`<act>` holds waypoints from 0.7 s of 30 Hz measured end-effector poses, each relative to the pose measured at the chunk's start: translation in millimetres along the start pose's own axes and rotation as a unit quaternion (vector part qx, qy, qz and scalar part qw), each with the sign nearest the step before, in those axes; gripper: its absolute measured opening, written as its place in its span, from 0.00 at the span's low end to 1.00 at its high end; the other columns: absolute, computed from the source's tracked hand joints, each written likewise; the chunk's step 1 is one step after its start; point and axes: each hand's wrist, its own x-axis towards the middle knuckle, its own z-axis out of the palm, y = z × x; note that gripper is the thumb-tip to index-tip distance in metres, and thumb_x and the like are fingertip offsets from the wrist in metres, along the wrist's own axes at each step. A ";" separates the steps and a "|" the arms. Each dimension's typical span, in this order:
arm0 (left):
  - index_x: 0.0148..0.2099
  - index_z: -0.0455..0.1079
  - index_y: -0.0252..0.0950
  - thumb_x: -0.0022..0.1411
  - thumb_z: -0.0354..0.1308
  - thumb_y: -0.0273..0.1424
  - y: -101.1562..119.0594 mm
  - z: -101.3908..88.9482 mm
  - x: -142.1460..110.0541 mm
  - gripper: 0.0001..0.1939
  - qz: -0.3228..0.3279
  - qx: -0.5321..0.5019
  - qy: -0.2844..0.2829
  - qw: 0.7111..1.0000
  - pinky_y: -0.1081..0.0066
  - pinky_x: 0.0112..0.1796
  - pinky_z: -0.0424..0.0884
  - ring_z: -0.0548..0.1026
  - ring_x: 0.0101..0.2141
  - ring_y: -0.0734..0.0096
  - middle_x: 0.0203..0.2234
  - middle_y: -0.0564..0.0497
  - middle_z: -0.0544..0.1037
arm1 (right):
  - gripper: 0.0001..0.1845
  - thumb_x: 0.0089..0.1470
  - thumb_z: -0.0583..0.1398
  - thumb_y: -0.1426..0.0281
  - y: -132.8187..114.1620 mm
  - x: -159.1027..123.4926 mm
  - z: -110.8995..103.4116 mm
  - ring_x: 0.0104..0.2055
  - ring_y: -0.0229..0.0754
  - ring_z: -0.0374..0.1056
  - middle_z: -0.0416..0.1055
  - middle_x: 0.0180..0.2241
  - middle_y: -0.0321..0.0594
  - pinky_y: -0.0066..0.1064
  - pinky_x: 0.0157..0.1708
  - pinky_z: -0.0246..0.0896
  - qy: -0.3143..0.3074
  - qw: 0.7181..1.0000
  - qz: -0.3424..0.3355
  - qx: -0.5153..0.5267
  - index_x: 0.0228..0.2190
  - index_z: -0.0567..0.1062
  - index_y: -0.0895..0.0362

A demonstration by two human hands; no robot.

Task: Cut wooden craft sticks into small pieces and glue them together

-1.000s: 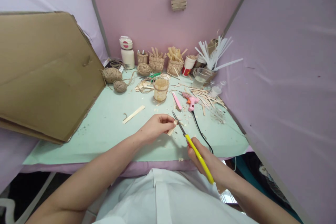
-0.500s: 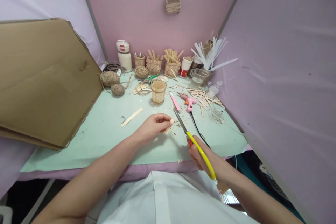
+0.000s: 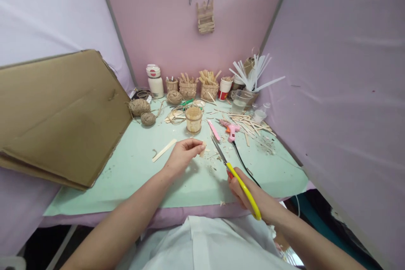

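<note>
Between thumb and fingers, my left hand (image 3: 185,154) pinches a short piece of pale wooden stick (image 3: 203,150) above the table. My right hand (image 3: 242,185) grips scissors (image 3: 242,185) with yellow and orange handles. Their blades point away from me, just right of the stick piece and apart from it. Beyond my hands a small round wooden-stick cup (image 3: 193,120) stands upright. A flat wooden stick (image 3: 164,150) lies left of my left hand. A pink utility knife (image 3: 214,130) and a pink glue gun (image 3: 233,131) lie beyond the blades.
Loose sticks (image 3: 249,123) are strewn at the right. Twine balls (image 3: 139,108) sit at the left beside a large cardboard sheet (image 3: 63,118). Stick-filled containers (image 3: 209,92) and a white bottle (image 3: 155,86) line the back. The glue gun's black cord (image 3: 242,160) runs towards my right hand.
The view has tilted upward, so the scene sits lower. My left hand with the stick piece has drawn slightly left, away from the scissor blades. Both hands keep their hold.
</note>
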 end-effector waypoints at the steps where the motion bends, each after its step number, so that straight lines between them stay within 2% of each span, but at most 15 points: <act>1: 0.31 0.74 0.33 0.47 0.64 0.37 -0.2 -0.5 0.6 0.12 0.005 0.005 0.006 1.000 0.75 0.28 0.60 0.65 0.24 0.77 0.21 0.53 0.73 | 0.21 0.57 0.45 0.49 -1.2 0.5 1.4 0.21 0.34 0.42 0.49 0.21 0.29 0.26 0.18 0.44 0.010 1.000 0.004 0.000 0.28 0.57 0.53; 4: 0.31 0.74 0.33 0.47 0.63 0.37 -1.5 -2.5 2.2 0.12 0.029 0.019 0.031 0.999 0.75 0.28 0.62 0.67 0.24 0.76 0.21 0.52 0.74 | 0.19 0.57 0.45 0.50 -2.3 8.3 3.0 0.20 0.33 0.44 0.51 0.22 0.29 0.25 0.17 0.45 0.050 0.999 0.011 0.001 0.29 0.57 0.53; 6: 0.31 0.74 0.33 0.47 0.63 0.37 -2.9 -3.8 2.9 0.13 0.045 0.025 0.053 0.997 0.74 0.30 0.63 0.68 0.26 0.75 0.23 0.52 0.75 | 0.17 0.55 0.50 0.52 -1.8 20.6 1.7 0.20 0.32 0.47 0.54 0.22 0.29 0.25 0.17 0.46 0.091 0.996 0.005 -0.004 0.29 0.57 0.53; 8: 0.31 0.74 0.33 0.47 0.63 0.38 -3.8 -4.4 2.9 0.13 0.056 0.030 0.068 0.996 0.74 0.31 0.64 0.69 0.27 0.74 0.25 0.51 0.75 | 0.17 0.49 0.57 0.55 -1.8 38.0 -0.2 0.21 0.33 0.53 0.59 0.25 0.31 0.26 0.18 0.50 0.154 0.988 -0.032 -0.004 0.30 0.58 0.54; 9: 0.31 0.73 0.33 0.47 0.63 0.38 -3.9 -4.3 2.5 0.13 0.058 0.033 0.069 0.995 0.74 0.31 0.64 0.69 0.27 0.74 0.25 0.51 0.75 | 0.18 0.48 0.59 0.57 -2.2 47.9 -0.7 0.22 0.34 0.57 0.62 0.27 0.33 0.26 0.20 0.52 0.164 0.985 -0.051 0.001 0.31 0.58 0.54; 13: 0.31 0.73 0.33 0.48 0.62 0.37 -2.1 -1.1 -0.9 0.12 0.049 0.046 0.045 0.997 0.74 0.29 0.63 0.68 0.26 0.74 0.23 0.52 0.74 | 0.19 0.45 0.62 0.61 -6.4 85.0 1.3 0.23 0.35 0.61 0.70 0.31 0.36 0.28 0.24 0.55 0.243 0.958 -0.147 0.038 0.33 0.57 0.54; 15: 0.30 0.73 0.33 0.49 0.61 0.37 -2.0 1.1 -2.7 0.11 0.048 0.056 0.033 0.997 0.74 0.29 0.63 0.68 0.25 0.74 0.22 0.53 0.74 | 0.19 0.45 0.62 0.62 -9.1 97.2 4.2 0.24 0.36 0.62 0.71 0.31 0.36 0.29 0.25 0.56 0.251 0.951 -0.171 0.049 0.33 0.57 0.53; 18: 0.30 0.73 0.33 0.49 0.61 0.38 -3.8 3.4 -4.2 0.11 0.046 0.074 0.013 0.996 0.74 0.29 0.63 0.68 0.25 0.74 0.22 0.53 0.74 | 0.19 0.43 0.62 0.65 -12.1 105.7 8.0 0.25 0.36 0.64 0.71 0.29 0.34 0.29 0.26 0.57 0.248 0.951 -0.167 0.074 0.31 0.57 0.53; 21: 0.36 0.73 0.34 0.49 0.61 0.36 -5.8 2.7 -4.0 0.13 0.045 0.065 0.002 0.997 0.74 0.29 0.63 0.69 0.27 0.74 0.27 0.51 0.75 | 0.18 0.41 0.62 0.67 -12.8 107.8 8.8 0.25 0.36 0.64 0.67 0.26 0.31 0.28 0.26 0.58 0.256 0.949 -0.155 0.097 0.29 0.56 0.54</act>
